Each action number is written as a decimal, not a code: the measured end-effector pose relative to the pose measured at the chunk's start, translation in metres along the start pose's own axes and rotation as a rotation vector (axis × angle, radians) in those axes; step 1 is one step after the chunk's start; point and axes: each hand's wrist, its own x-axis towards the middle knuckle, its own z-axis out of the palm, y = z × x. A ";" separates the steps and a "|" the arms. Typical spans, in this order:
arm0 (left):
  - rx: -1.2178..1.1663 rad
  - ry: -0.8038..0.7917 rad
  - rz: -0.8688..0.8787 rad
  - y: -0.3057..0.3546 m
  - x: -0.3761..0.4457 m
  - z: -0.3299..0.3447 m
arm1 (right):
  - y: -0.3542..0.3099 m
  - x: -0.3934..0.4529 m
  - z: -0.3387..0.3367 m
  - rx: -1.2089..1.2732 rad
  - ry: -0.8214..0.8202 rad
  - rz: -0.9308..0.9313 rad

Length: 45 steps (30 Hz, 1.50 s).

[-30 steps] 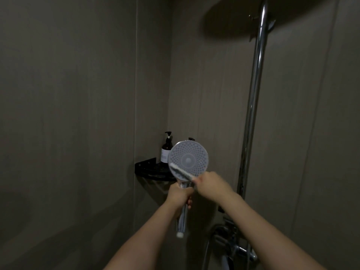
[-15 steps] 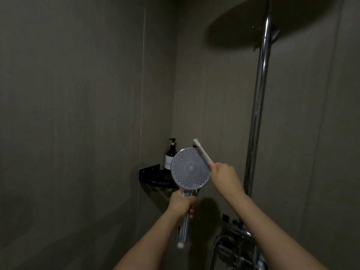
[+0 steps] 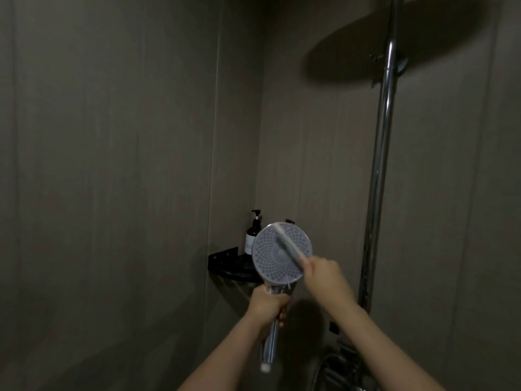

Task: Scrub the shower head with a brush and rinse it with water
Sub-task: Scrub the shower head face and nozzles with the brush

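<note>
Head view, lower centre: left hand (image 3: 267,304) grips the round grey perforated shower head (image 3: 277,255) by its chrome handle; right hand (image 3: 321,275) clamps a slim white brush (image 3: 287,245) across its face. Brace the handle and sweep every nozzle ring.

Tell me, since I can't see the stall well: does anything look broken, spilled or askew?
Nothing stands out. The left hand grips the round grey shower head by its chrome handle; the right hand lays a white brush across its face. A dark pump bottle stands upright on the black corner shelf.
</note>
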 end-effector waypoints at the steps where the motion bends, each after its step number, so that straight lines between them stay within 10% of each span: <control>1: 0.001 0.002 0.000 0.001 -0.001 0.000 | 0.000 0.002 -0.004 0.017 0.070 0.030; 6: 0.003 0.031 -0.018 -0.001 -0.004 -0.002 | -0.004 -0.007 0.007 -0.246 -0.315 -0.041; 12: -0.013 0.055 -0.019 0.002 -0.008 -0.004 | 0.006 0.003 -0.013 0.048 0.266 0.129; 17: 0.000 0.041 -0.046 0.002 -0.011 0.001 | -0.002 -0.019 0.010 -0.349 -0.340 -0.075; 23: -0.010 0.038 -0.038 0.005 -0.014 0.001 | 0.007 -0.009 -0.007 -0.062 0.088 0.082; 27: -0.027 0.049 -0.068 0.003 -0.011 0.000 | 0.008 -0.017 0.008 -0.312 -0.344 -0.040; 32: -0.033 0.041 -0.036 0.003 -0.012 -0.002 | 0.013 -0.003 -0.004 0.015 0.058 0.132; 36: -0.036 0.065 -0.056 0.001 -0.011 -0.009 | 0.011 -0.010 0.002 -0.134 -0.264 0.104; 40: -0.041 0.070 -0.069 -0.003 -0.008 -0.011 | 0.015 -0.003 -0.009 -0.073 -0.037 0.089; 45: -0.036 0.048 -0.061 0.003 -0.007 -0.004 | 0.017 -0.015 0.003 -0.163 -0.315 0.044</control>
